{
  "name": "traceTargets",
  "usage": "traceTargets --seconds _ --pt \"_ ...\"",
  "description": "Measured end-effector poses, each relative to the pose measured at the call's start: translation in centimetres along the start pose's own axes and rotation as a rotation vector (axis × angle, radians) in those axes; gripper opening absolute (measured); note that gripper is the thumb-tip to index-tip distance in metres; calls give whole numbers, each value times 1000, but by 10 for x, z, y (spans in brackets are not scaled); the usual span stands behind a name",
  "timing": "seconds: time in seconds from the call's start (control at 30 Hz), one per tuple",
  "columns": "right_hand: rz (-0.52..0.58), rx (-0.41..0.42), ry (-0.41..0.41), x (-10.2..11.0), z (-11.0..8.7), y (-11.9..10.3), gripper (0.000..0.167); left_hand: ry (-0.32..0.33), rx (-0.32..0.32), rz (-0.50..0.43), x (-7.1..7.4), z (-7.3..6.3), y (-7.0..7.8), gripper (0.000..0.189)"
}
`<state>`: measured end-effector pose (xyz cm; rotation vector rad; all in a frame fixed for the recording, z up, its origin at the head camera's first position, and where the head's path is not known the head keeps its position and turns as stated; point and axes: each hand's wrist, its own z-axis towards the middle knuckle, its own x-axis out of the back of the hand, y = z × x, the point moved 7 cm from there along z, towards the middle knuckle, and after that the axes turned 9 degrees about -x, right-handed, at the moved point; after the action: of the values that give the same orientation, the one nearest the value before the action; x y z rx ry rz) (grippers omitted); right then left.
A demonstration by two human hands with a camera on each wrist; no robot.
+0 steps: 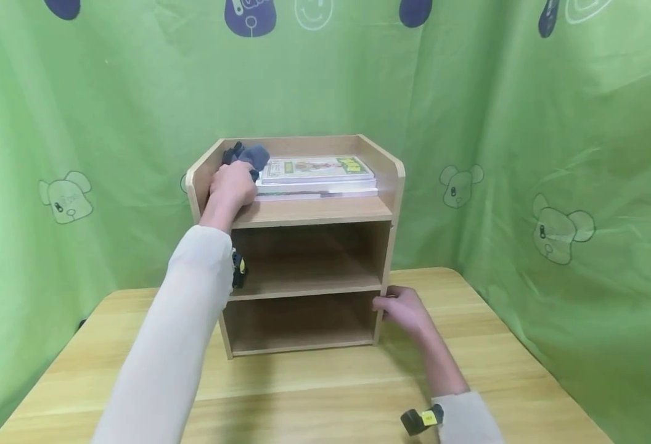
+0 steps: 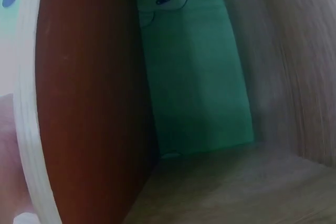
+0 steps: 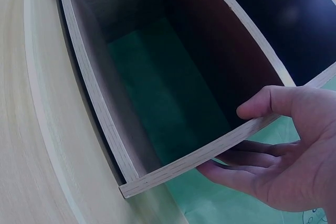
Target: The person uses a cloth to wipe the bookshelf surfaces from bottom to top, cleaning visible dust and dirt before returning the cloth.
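Note:
A small wooden shelf unit [image 1: 306,288] stands on the table. My left hand [image 1: 237,184] reaches onto its top tier, at the left end, against a dark blue-grey cloth bundle [image 1: 256,155]. The fingertips are hidden, so a grip on the cloth cannot be made out. Only a blurred edge of that hand [image 2: 9,166] enters the left wrist view. My right hand [image 1: 405,308] pinches the unit's right side panel [image 3: 181,156] low down, thumb inside and fingers outside. Beside the bundle lies a stack of books [image 1: 317,179], a colourful cover on top.
The unit's middle compartment [image 1: 309,265] and bottom compartment [image 1: 303,324] face me, each with a wooden floor. Pale wooden table [image 1: 314,394] extends around the unit. A green curtain [image 1: 153,92] with cartoon prints hangs behind and to the right.

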<state>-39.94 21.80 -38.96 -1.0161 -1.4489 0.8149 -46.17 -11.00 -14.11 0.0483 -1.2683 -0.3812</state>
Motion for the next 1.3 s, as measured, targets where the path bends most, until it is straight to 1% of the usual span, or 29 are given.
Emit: traceTargets --seconds 0.03,0.13,0.23,0.37,0.47,0.53,0.6,0.67,0.77,0.87,0.93,1.07,1.17,1.3 --pt "2 -2 3 1 1 0 60 2 1 12 0 -2 2 39" --pt "3 -4 10 4 2 1 60 0 -10 42 -1 -7 9 34" --pt "6 -10 12 6 3 2 60 -19 -36 62 -1 -16 15 36" --pt "-7 -16 17 8 2 3 63 -50 -85 71 2 -33 21 38" --pt "-15 -18 13 7 1 3 65 -63 -134 96 7 -49 26 30" --pt "-14 -17 7 6 1 2 64 -60 -163 121 10 -59 29 26" --pt "-16 -14 2 5 1 1 63 -55 -176 139 13 -66 30 26" --pt "-21 -12 2 4 2 0 63 -48 -178 147 16 -70 31 26" --pt "-20 -13 3 3 2 -1 63 -44 -152 132 18 -67 29 21" --pt "-18 -20 4 3 3 -1 62 -45 -128 119 17 -58 27 14" --pt "-28 -22 7 3 3 0 62 -37 -115 111 14 -50 24 14" --pt "-47 -23 10 1 4 2 62 -2 -97 97 6 -35 18 23" --pt "-48 -23 5 0 3 2 64 17 -74 71 3 -25 11 28" --pt "-36 -22 2 -2 3 0 63 37 -45 13 2 -12 -1 56"
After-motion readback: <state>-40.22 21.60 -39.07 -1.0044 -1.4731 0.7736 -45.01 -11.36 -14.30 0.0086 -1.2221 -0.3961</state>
